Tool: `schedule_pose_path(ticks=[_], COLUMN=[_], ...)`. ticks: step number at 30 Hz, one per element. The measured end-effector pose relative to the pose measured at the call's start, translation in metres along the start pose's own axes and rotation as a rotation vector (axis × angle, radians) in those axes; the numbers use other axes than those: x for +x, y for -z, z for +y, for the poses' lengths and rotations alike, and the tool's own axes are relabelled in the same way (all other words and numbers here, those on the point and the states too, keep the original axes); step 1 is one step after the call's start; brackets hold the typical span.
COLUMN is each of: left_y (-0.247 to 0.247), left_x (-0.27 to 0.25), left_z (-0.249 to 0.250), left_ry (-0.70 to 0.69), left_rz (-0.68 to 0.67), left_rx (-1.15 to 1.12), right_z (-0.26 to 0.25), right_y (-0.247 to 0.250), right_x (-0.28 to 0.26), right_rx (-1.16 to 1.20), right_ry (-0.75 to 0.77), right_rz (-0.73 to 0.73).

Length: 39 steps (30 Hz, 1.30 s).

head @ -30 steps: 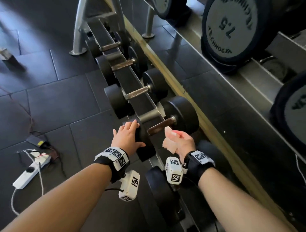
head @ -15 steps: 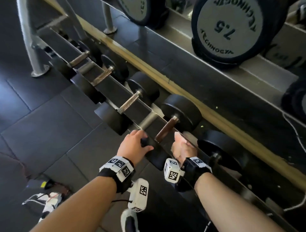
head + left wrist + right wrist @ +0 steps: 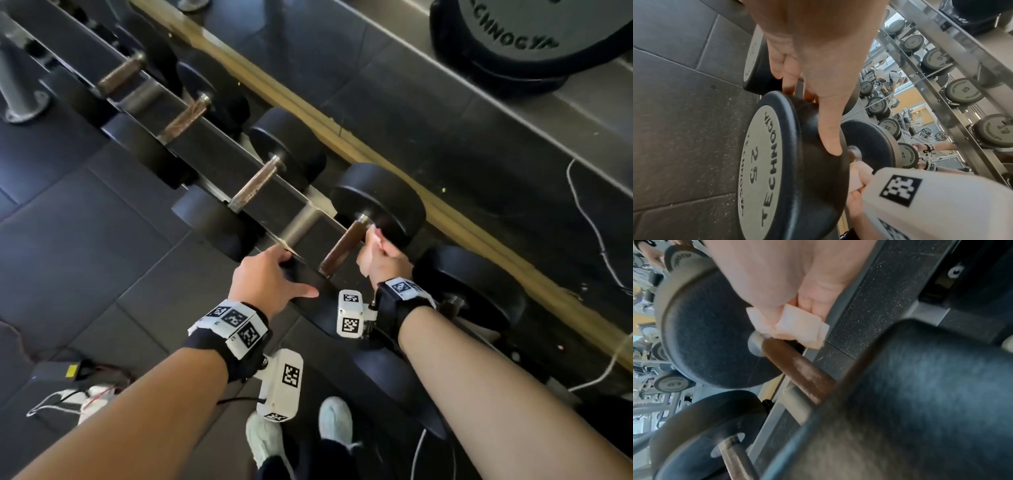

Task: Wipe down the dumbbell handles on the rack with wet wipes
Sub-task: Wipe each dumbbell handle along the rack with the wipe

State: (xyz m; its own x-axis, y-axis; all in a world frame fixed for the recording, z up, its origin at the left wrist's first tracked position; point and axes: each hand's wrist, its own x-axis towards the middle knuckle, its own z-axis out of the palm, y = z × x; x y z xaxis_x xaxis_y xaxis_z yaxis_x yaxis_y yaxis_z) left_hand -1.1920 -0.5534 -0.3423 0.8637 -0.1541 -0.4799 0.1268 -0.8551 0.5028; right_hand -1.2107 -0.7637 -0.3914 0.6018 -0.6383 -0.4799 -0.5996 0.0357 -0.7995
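Note:
A dumbbell with a brown, worn handle (image 3: 342, 246) (image 3: 795, 368) lies across the black rack beam (image 3: 212, 150). My right hand (image 3: 376, 240) (image 3: 789, 305) pinches a folded white wet wipe (image 3: 368, 255) (image 3: 793, 327) against the handle's far end, beside the far head (image 3: 380, 202). My left hand (image 3: 274, 274) (image 3: 818, 81) rests flat on the near head, marked 25 (image 3: 756, 162), thumb stretched along its rim; its fingertips are hidden behind the head. Further dumbbell handles (image 3: 253, 186) (image 3: 183, 118) sit up the rack to the left.
A power strip with cables (image 3: 85, 401) and a black adapter (image 3: 58, 371) lie on the dark floor tiles at lower left. My shoes (image 3: 335, 425) stand close to the rack. A big weight head (image 3: 513, 34) sits on the upper shelf at right. A rack foot (image 3: 20, 92) is far left.
My right hand has carried the wipe up beside the handle to its far end. The left hand stays on the near head. My head has moved closer and to the right.

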Motion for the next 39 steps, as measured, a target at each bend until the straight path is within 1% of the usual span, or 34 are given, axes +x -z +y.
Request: schedule_pose_path(ticks=[2,3,5,8,9,12,13,14,15,17,18,19,23,26,28,31,33,35,37,39], left_y=[0.000,0.001,0.003,0.005,0.005,0.006,0.006,0.006,0.006,0.006,0.005,0.004,0.001,0.000,0.000,0.000,-0.001,-0.001,-0.003,-0.007], left_x=[0.000,0.001,0.003,0.005,0.005,0.002,0.001,0.000,0.000,0.001,0.001,0.001,0.003,0.004,0.005,0.004,0.004,0.003,0.002,-0.001], left_z=[-0.001,-0.001,0.001,0.004,0.004,0.005,0.006,0.006,0.006,0.005,0.005,0.005,0.001,0.000,0.000,0.000,0.000,-0.002,-0.004,-0.007], left_ry=[-0.008,-0.009,-0.004,0.006,0.012,0.029,0.031,0.036,0.043,0.049,0.049,0.047,0.047,0.045,0.046,0.044,0.034,0.029,0.024,0.029], left_rz=[-0.012,-0.017,-0.028,-0.049,-0.051,-0.046,-0.042,-0.040,-0.042,-0.045,-0.046,-0.045,-0.021,-0.029,-0.040,-0.040,-0.039,-0.032,-0.021,-0.022], left_rx=[-0.007,-0.005,0.010,0.035,0.032,0.023,0.024,0.023,0.018,0.014,0.018,0.024,0.039,0.038,0.026,0.033,0.047,0.052,0.044,0.021], right_z=[-0.001,0.000,0.005,0.021,0.026,0.031,0.028,0.023,0.020,0.014,0.012,0.009,0.016,0.018,0.015,0.013,0.012,-0.001,-0.025,-0.049], right_y=[-0.009,-0.014,-0.018,-0.013,-0.011,-0.001,0.003,0.008,0.012,0.015,0.013,0.009,-0.006,0.002,0.005,0.000,0.000,0.005,0.014,0.018], right_x=[-0.004,-0.010,-0.020,-0.035,-0.038,-0.039,-0.037,-0.032,-0.026,-0.015,-0.012,-0.013,-0.026,-0.025,-0.021,-0.023,-0.026,-0.028,-0.021,-0.010], right_rx=[0.066,0.054,0.084,-0.012,-0.031,-0.015,-0.030,-0.035,-0.003,0.079,0.080,0.057,0.028,0.017,0.000,-0.010,-0.080,-0.222,-0.393,-0.419], right_ry=[-0.044,-0.039,-0.047,0.024,0.024,-0.037,-0.055,-0.069,-0.091,-0.100,-0.095,-0.100,-0.143,-0.143,-0.128,-0.165,-0.156,-0.121,-0.023,0.133], right_rz=[-0.029,-0.066,-0.091,-0.267,-0.327,-0.475,-0.503,-0.509,-0.464,-0.321,-0.274,-0.261,-0.337,-0.451,-0.463,-0.473,-0.541,-0.609,-0.555,-0.518])
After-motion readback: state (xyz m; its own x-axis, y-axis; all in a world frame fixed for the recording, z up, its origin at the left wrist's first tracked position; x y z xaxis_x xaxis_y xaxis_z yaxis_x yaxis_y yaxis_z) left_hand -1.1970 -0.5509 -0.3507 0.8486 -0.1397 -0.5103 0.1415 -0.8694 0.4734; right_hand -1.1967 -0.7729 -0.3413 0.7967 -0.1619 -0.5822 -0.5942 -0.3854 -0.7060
